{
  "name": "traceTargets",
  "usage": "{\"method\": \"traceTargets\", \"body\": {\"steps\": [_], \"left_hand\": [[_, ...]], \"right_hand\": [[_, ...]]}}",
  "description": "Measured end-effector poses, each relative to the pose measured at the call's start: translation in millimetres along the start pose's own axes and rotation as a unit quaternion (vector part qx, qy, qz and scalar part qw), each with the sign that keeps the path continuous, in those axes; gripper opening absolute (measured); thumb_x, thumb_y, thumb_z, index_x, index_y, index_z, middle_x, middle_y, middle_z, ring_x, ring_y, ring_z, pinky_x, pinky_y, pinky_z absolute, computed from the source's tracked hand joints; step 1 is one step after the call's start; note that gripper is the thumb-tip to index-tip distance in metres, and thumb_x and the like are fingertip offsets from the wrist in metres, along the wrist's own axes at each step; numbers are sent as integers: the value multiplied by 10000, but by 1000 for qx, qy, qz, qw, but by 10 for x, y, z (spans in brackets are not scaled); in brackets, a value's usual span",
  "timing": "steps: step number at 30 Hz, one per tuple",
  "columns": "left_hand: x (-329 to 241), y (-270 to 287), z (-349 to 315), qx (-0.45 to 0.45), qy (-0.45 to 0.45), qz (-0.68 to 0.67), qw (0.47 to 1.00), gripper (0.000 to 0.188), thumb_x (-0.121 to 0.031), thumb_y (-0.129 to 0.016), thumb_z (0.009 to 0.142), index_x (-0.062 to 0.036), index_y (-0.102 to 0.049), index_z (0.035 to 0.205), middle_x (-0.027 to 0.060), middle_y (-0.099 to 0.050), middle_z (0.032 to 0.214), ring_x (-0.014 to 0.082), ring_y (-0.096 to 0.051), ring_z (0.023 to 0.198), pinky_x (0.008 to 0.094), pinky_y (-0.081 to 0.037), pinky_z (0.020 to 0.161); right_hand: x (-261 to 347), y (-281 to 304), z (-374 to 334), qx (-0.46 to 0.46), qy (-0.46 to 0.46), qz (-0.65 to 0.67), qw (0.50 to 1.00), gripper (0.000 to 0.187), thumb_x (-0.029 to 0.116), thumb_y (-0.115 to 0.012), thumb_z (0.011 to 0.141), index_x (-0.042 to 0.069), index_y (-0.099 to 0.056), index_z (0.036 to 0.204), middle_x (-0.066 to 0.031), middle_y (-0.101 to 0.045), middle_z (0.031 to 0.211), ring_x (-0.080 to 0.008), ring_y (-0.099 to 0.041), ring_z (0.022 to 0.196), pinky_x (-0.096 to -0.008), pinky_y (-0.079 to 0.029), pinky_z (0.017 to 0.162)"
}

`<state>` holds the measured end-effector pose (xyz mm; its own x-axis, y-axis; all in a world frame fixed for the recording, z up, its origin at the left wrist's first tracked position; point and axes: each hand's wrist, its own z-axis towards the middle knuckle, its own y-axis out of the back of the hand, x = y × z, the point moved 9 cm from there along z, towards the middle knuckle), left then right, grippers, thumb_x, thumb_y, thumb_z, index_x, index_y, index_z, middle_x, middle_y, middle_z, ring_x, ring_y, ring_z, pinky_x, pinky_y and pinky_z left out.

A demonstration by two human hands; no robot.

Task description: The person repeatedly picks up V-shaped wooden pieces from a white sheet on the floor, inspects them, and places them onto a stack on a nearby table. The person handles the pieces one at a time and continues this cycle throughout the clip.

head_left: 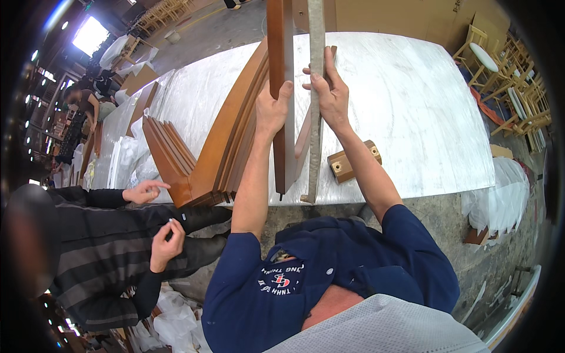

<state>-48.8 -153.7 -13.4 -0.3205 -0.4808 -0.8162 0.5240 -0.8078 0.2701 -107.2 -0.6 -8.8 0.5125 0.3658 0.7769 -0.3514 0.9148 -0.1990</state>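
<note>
My left hand (273,112) is closed around a long brown wooden frame piece (283,147), stood on edge over the table. My right hand (331,100) grips a second long piece with a pale grey edge (315,147), roughly parallel to the first and a small gap apart. Between them, lower down, a slanting brown wooden part shows; whether it joins either piece I cannot tell. Left of my left forearm lies a stack of V-shaped brown wooden frame pieces (220,141). A short brown wooden block (344,166) with round brass-coloured fittings lies beside my right forearm, which partly hides it.
The white-covered table (424,117) spans the space before me. At left, a co-worker in dark striped clothing holds one hand (144,191) near the stack and the other (168,244) below it. Wooden chairs (512,88) stand far right; a plastic-wrapped bundle (500,191) sits near the right corner.
</note>
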Motion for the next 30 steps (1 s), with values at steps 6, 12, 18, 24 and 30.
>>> {"method": "traceTargets", "body": {"steps": [6, 12, 18, 24, 30], "left_hand": [[11, 34, -14, 5, 2, -37, 999, 569, -503, -568, 954, 13, -607, 1191, 156, -671, 1057, 250, -625, 1024, 370, -467, 903], [23, -133, -44, 65, -36, -85, 994, 550, -428, -531, 992, 18, -515, 1315, 184, -570, 1297, 281, -537, 1212, 370, -393, 1026], [377, -42, -104, 104, 26, -131, 986, 551, -408, -526, 995, 15, -497, 1347, 148, -557, 1319, 265, -515, 1235, 362, -387, 1041], [667, 123, -105, 87, 93, -174, 976, 602, -424, -561, 972, 35, -480, 1352, 140, -558, 1300, 221, -516, 1213, 346, -404, 1025], [829, 316, -112, 68, 192, -201, 958, 560, -417, -570, 942, 31, -533, 1274, 91, -614, 1171, 168, -607, 1019, 315, -504, 883]], "right_hand": [[-72, -122, -52, 22, 35, -60, 997, 642, 142, -539, 960, 2, -246, 1514, -191, -529, 1331, -215, -589, 1147, -321, -531, 895], [42, -298, -77, -29, 69, -92, 993, 663, 214, -549, 963, -18, -255, 1510, -203, -538, 1248, -255, -545, 1146, -367, -428, 994], [-34, -559, -78, -61, 1, -73, 995, 619, 281, -439, 999, -11, -252, 1512, -202, -483, 1304, -290, -505, 1194, -385, -400, 1021], [-163, -762, -26, -38, -19, -55, 998, 599, 302, -423, 1007, -26, -286, 1489, -241, -425, 1392, -361, -437, 1305, -413, -357, 1080], [-299, -914, -4, -52, 9, -46, 998, 583, 278, -425, 993, -76, -315, 1442, -273, -389, 1416, -399, -413, 1315, -458, -338, 1095]]}}
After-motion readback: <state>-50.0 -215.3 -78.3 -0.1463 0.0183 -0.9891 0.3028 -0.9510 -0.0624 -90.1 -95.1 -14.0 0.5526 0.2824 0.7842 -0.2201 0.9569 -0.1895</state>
